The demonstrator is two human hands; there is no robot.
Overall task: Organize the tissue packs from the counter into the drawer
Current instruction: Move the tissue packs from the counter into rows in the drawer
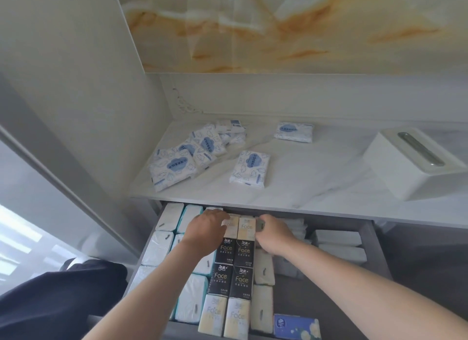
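Note:
Several white-and-blue tissue packs lie on the marble counter (316, 177): a loose pile (192, 152) at the left, one pack (249, 169) in the middle, one (293, 132) further back. Below, the open drawer (372, 248) holds rows of packs. Two cream "Face" packs (245, 228) stand at the back of its middle row, with black "Face" packs (234, 263) in front of them. My left hand (206, 227) grips the left cream pack from its left side. My right hand (272, 232) holds the right cream pack from its right side, fingers curled.
A white tissue box (410, 162) sits on the counter's right. Plain white packs (164, 238) fill the drawer's left columns, more white packs (339, 243) its right side, and a blue pack (296, 327) lies at the front. A cabinet wall (83, 112) rises at the left.

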